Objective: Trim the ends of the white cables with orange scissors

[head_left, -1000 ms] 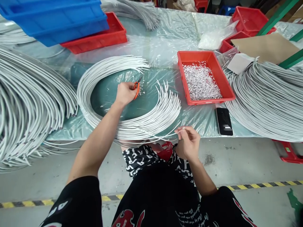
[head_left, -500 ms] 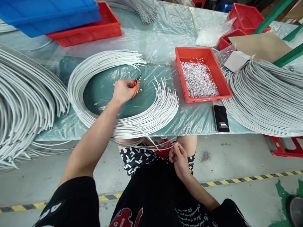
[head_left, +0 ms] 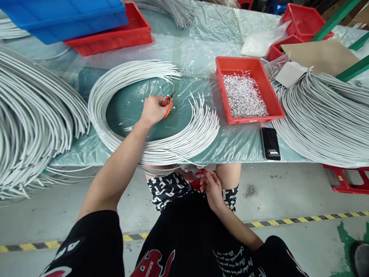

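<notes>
Left hand (head_left: 153,110) closed on orange-handled cutters (head_left: 170,106) inside a curve of white cables (head_left: 99,105)

The person sits at the table's (head_left: 236,146) front edge, the white cables curving in an open loop before them. Both ends of the loop point right, and its lower run lies along that edge. The left hand is over the loop's middle, clamped around the cutters' handles, the tips pointing towards the far edge. The right hand (head_left: 212,190) is lower, over the lap just past the front edge, fingers bent and close together; I can't tell whether they pinch anything.

Right of the loop sits a red tray (head_left: 275,109) with small silvery pieces (head_left: 243,96) in it, and a phone (head_left: 270,144) lies near the front edge. Thick grey bundles of cable fill the table's left side (head_left: 31,111) and right side (head_left: 323,123). Towards the far left corner, a blue bin (head_left: 69,21) overlaps a red bin (head_left: 115,40).
</notes>
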The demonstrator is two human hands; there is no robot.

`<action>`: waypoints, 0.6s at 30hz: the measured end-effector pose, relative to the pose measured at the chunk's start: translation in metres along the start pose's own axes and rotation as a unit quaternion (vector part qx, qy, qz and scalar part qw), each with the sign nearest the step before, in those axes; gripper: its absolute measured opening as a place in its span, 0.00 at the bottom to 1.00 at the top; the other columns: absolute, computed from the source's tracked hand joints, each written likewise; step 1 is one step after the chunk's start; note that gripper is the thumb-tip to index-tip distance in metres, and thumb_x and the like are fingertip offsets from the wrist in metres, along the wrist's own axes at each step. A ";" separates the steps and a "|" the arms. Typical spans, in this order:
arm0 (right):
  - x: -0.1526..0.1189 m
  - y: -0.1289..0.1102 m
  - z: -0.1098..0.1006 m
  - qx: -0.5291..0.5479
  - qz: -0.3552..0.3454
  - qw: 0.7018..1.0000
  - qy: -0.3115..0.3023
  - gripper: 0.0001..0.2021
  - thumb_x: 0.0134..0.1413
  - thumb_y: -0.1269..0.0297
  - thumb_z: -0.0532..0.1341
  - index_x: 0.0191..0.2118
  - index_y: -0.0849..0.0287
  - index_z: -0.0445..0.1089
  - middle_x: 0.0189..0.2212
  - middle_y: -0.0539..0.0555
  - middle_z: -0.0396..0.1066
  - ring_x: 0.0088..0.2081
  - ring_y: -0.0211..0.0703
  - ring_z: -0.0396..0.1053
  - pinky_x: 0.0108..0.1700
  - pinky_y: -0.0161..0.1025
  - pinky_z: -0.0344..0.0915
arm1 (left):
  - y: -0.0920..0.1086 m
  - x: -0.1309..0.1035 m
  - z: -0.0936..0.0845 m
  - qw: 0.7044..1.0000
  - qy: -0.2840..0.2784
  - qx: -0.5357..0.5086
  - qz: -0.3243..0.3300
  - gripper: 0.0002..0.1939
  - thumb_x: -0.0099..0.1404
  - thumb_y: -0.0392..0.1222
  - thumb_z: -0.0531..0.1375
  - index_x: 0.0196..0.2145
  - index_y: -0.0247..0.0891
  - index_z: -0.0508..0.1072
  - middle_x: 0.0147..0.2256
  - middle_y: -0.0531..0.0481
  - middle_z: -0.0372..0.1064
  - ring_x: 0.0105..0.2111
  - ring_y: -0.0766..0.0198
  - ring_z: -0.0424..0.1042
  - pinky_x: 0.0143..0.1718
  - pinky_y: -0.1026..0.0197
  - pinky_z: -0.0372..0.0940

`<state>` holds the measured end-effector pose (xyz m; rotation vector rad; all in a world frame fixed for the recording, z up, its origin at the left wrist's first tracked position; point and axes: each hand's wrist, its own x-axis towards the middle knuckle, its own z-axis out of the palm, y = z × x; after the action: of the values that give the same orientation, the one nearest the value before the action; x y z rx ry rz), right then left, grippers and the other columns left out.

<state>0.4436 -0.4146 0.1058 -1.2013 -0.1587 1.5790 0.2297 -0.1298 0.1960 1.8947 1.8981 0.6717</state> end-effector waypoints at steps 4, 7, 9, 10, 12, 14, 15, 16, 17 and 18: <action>0.004 0.033 0.005 -0.036 0.083 0.993 -0.070 0.14 0.49 0.56 0.71 0.35 0.59 0.71 0.26 0.47 0.67 0.23 0.32 0.63 0.18 0.27 0.56 | 0.001 0.000 0.002 1.000 0.010 0.009 0.016 0.15 0.61 0.49 0.60 0.26 0.34 0.72 0.23 0.51 0.58 0.29 0.64 0.58 0.36 0.58 0.58; 0.021 0.062 0.017 -0.038 0.211 0.974 -0.068 0.10 0.52 0.63 0.69 0.38 0.60 0.72 0.31 0.50 0.71 0.25 0.34 0.67 0.18 0.27 0.59 | 0.000 -0.001 0.004 0.999 0.005 0.016 0.032 0.16 0.61 0.50 0.60 0.24 0.34 0.71 0.23 0.51 0.56 0.28 0.65 0.56 0.35 0.58 0.58; 0.037 0.080 0.029 -0.026 0.273 0.960 -0.059 0.09 0.57 0.64 0.65 0.41 0.63 0.70 0.35 0.56 0.74 0.28 0.39 0.72 0.23 0.33 0.67 | -0.001 -0.001 0.005 0.999 -0.005 0.015 0.036 0.16 0.61 0.50 0.60 0.25 0.33 0.71 0.23 0.50 0.57 0.28 0.65 0.56 0.36 0.57 0.58; 0.047 0.087 0.036 -0.018 0.292 0.955 -0.056 0.10 0.60 0.62 0.62 0.42 0.64 0.69 0.36 0.59 0.74 0.30 0.43 0.74 0.27 0.38 0.72 | -0.002 -0.001 0.005 0.999 -0.010 0.013 0.036 0.16 0.61 0.50 0.60 0.26 0.33 0.72 0.23 0.50 0.58 0.28 0.65 0.57 0.36 0.57 0.58; 0.066 0.099 0.052 0.005 0.316 0.947 -0.049 0.12 0.66 0.59 0.56 0.44 0.65 0.67 0.36 0.61 0.74 0.35 0.48 0.77 0.36 0.47 0.76 | -0.003 0.000 0.005 0.999 -0.017 0.003 0.035 0.16 0.61 0.50 0.60 0.27 0.32 0.73 0.24 0.50 0.60 0.29 0.64 0.57 0.36 0.58 0.58; 0.086 0.105 0.066 0.031 0.312 0.949 -0.042 0.13 0.70 0.59 0.50 0.46 0.63 0.65 0.35 0.59 0.74 0.37 0.47 0.77 0.44 0.49 0.76 | -0.004 0.000 0.006 0.999 -0.017 -0.005 0.033 0.16 0.61 0.50 0.60 0.28 0.32 0.73 0.24 0.50 0.60 0.29 0.65 0.58 0.35 0.60 0.58; 0.095 0.105 0.073 0.043 0.303 0.951 -0.040 0.13 0.71 0.60 0.48 0.47 0.62 0.65 0.34 0.57 0.74 0.37 0.46 0.77 0.46 0.49 0.76 | -0.004 0.001 0.006 0.999 -0.017 -0.006 0.033 0.16 0.61 0.50 0.60 0.27 0.32 0.73 0.23 0.50 0.61 0.29 0.65 0.59 0.35 0.60 0.58; 0.103 0.105 0.078 0.053 0.291 0.954 -0.040 0.12 0.71 0.61 0.48 0.46 0.61 0.65 0.32 0.55 0.74 0.37 0.45 0.77 0.47 0.49 0.75 | -0.005 0.001 0.007 0.999 -0.015 -0.006 0.032 0.16 0.60 0.50 0.60 0.27 0.32 0.73 0.23 0.50 0.61 0.29 0.65 0.59 0.35 0.61 0.58; 0.109 0.104 0.082 0.061 0.277 0.958 -0.040 0.11 0.70 0.62 0.49 0.45 0.60 0.66 0.30 0.53 0.73 0.36 0.44 0.76 0.48 0.49 0.75 | -0.005 0.001 0.007 0.999 -0.016 -0.006 0.029 0.16 0.60 0.50 0.60 0.27 0.32 0.73 0.24 0.50 0.62 0.29 0.64 0.59 0.35 0.61 0.58; 0.114 0.103 0.085 0.067 0.261 0.962 -0.042 0.10 0.70 0.63 0.50 0.44 0.59 0.66 0.28 0.52 0.72 0.35 0.44 0.76 0.48 0.49 0.75 | -0.005 0.001 0.008 0.999 -0.019 -0.005 0.025 0.16 0.60 0.50 0.60 0.28 0.32 0.73 0.24 0.50 0.63 0.29 0.64 0.59 0.35 0.61 0.58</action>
<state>0.3245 -0.3261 0.0122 -1.1224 0.2286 2.0615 0.2300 -0.1281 0.1867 1.9422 1.8255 0.6531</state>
